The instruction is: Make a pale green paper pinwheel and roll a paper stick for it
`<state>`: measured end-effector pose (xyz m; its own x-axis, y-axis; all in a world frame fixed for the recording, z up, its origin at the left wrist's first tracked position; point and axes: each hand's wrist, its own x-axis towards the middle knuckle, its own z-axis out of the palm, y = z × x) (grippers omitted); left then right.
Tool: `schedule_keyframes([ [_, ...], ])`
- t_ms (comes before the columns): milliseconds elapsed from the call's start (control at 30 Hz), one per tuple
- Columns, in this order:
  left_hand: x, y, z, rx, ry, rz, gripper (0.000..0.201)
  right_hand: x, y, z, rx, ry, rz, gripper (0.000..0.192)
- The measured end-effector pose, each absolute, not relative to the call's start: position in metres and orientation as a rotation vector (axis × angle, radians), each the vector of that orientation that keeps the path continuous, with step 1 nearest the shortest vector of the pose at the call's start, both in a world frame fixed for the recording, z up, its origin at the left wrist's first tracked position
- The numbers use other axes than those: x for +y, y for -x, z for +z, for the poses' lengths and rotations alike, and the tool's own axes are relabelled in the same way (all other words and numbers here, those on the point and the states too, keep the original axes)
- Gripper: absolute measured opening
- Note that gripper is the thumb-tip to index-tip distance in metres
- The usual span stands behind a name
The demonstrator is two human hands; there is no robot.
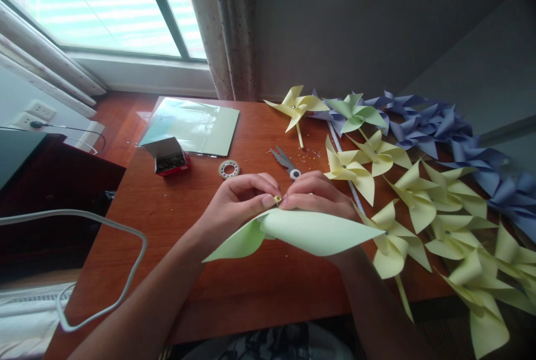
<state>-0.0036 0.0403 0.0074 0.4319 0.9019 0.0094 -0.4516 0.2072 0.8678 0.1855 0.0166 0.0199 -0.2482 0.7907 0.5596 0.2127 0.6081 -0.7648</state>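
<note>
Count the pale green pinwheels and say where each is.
2: one pale green pinwheel held between the left hand and right hand, another toward the far side of the table, beside blue pinwheels. More may be hidden.

A person's left hand pinched a small yellow tube as the bunched fingers of the right hand met it, a pale green pinwheel spread before both above a wooden table. Beyond lay scissors, tape, an open box and paper; yellow pinwheels and blue pinwheels crowded the right.
</note>
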Motion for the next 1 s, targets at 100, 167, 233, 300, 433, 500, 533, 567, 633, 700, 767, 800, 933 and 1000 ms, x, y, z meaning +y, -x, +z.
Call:
schedule_keyframes([
  [100,0.0408,0.0030,0.0074,0.580,-0.967,1.049,0.002,0.0166,-0.1859,0.0202,-1.778,0.825,0.705,0.015],
  [167,0.0415,0.0028,0.0067,0.579,-0.997,1.063,0.002,0.0168,-0.1858,0.0211,-1.780,0.836,0.718,0.014],
  [233,0.0421,0.0028,0.0059,0.582,-1.026,1.076,0.002,0.0170,-0.1853,0.0216,-1.784,0.838,0.715,0.012],
  [300,0.0427,0.0027,0.0053,0.586,-1.055,1.102,0.003,0.0170,-0.1847,0.0213,-1.782,0.839,0.709,0.010],
  [433,0.0442,0.0026,0.0060,0.575,-1.123,1.134,0.004,0.0170,-0.1837,0.0193,-1.776,0.850,0.710,0.009],
  [500,0.0449,0.0030,0.0066,0.552,-1.145,1.130,0.003,0.0175,-0.1838,0.0189,-1.778,0.841,0.709,0.008],
  [533,0.0451,0.0034,0.0067,0.541,-1.148,1.126,0.003,0.0178,-0.1841,0.0190,-1.781,0.834,0.706,0.009],
  [567,0.0452,0.0039,0.0069,0.535,-1.144,1.116,0.003,0.0183,-0.1846,0.0195,-1.786,0.825,0.701,0.009],
  [633,0.0449,0.0054,0.0074,0.529,-1.126,1.081,0.003,0.0192,-0.1862,0.0211,-1.808,0.800,0.695,0.008],
  [700,0.0441,0.0071,0.0081,0.523,-1.107,1.028,0.003,0.0196,-0.1877,0.0232,-1.837,0.765,0.703,0.006],
  [767,0.0430,0.0083,0.0091,0.512,-1.096,0.980,0.005,0.0192,-0.1884,0.0251,-1.842,0.732,0.726,0.007],
  [800,0.0423,0.0086,0.0095,0.505,-1.087,0.962,0.006,0.0188,-0.1883,0.0258,-1.836,0.726,0.743,0.009],
  [933,0.0392,0.0083,0.0099,0.487,-1.022,0.936,0.006,0.0166,-0.1867,0.0263,-1.811,0.709,0.772,0.010],
  [1000,0.0383,0.0079,0.0098,0.481,-1.006,0.939,0.005,0.0162,-0.1863,0.0256,-1.807,0.690,0.765,0.010],
])
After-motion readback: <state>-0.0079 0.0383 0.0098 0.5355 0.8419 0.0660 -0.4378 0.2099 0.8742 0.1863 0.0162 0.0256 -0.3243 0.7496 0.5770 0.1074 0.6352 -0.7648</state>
